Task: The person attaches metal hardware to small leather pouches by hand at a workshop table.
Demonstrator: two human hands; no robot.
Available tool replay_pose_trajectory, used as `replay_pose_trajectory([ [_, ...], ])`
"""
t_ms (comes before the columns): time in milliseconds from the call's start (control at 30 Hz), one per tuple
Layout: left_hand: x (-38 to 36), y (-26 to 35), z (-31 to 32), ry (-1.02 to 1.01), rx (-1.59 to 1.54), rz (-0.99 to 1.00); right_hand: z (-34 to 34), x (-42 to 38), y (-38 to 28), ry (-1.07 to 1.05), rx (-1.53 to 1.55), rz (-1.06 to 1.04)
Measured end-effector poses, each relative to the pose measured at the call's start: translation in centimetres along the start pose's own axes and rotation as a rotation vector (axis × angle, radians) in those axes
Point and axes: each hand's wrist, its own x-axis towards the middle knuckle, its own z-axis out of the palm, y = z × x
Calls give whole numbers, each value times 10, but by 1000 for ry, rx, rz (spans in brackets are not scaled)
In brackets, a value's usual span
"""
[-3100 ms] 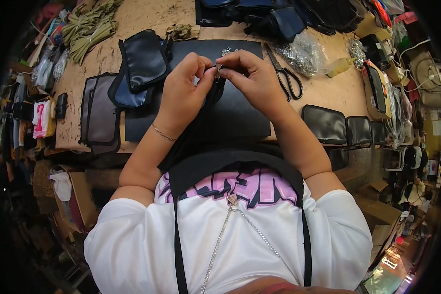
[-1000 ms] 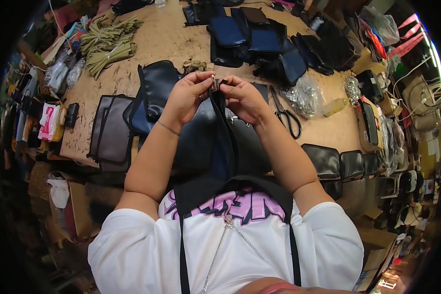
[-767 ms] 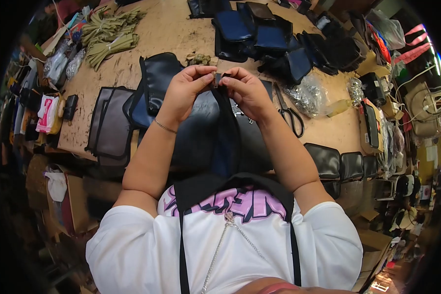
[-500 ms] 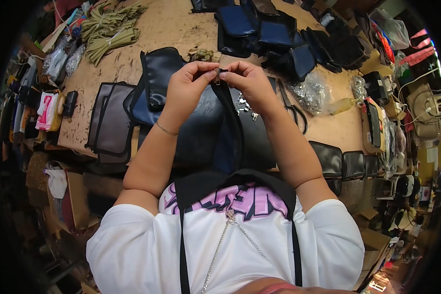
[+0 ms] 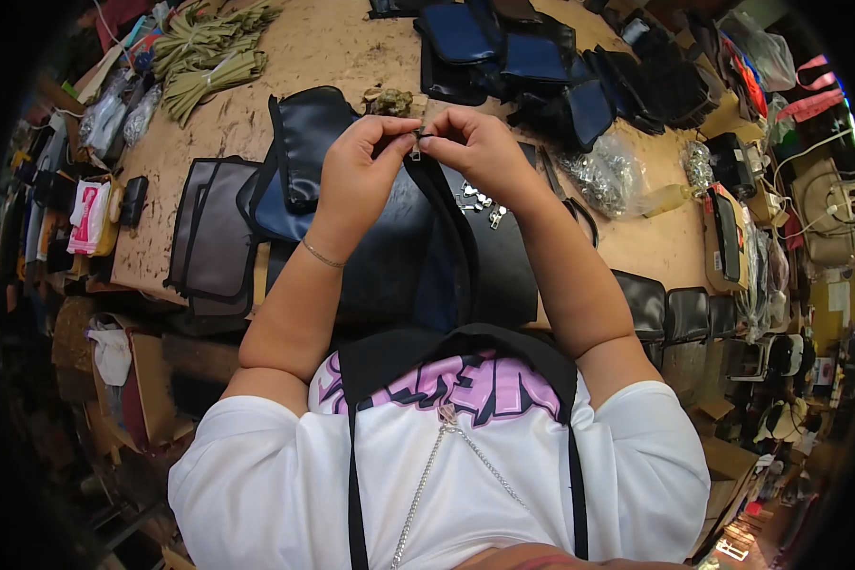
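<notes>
Black strip (image 5: 451, 214), one: its upper end is raised above the middle of the table (image 5: 299, 47), a metal slider (image 5: 415, 153) set there. The end is pinched by left hand (image 5: 363, 161) and right hand (image 5: 475, 152), thumbs and forefingers closed; which fingers bear the slider cannot be told. Faults possible: slider dropped, if either pinch is slackened; strip twisted, if its end is pulled askew; loose sliders (image 5: 484, 204) scattered, if brushed by the right forearm.

Count:
- Hands: two.
- Raised slider: one.
- Loose sliders: several, heaped on the dark sheet (image 5: 513, 271) by the table's near edge.
- Scissors (image 5: 553, 177): one pair, part-hidden by the right forearm.
- Grey-brown panels (image 5: 220, 223): at least two, laid towards the near left corner.
- Black pouches (image 5: 686, 313): three seen, ranged along the near right edge.
</notes>
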Motion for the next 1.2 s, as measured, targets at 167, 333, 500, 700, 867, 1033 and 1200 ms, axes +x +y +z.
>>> replay_pose_trajectory([
  [167, -2, 11, 0, -18, 202, 128, 0, -7, -15, 20, -152, 9],
  [333, -5, 8, 7, -36, 186, 113, -7, -15, -11, 44, -226, -23],
  [500, -8, 12, 18, 11, 67, 93, -6, -23, -1, 123, -88, -61],
  [700, -8, 7, 20, -9, -93, -43, 2, -25, 4, 202, 160, -129],
  [867, -4, -1, 17, -9, -243, -92, 2, -26, 4, 202, 53, -149],
  [1033, -3, -8, 15, -29, -254, -79, 6, -31, -1, 251, -62, -175],
  [1200, -3, -12, 14, -21, -158, -54, 8, -31, 0, 271, -152, -279],
])
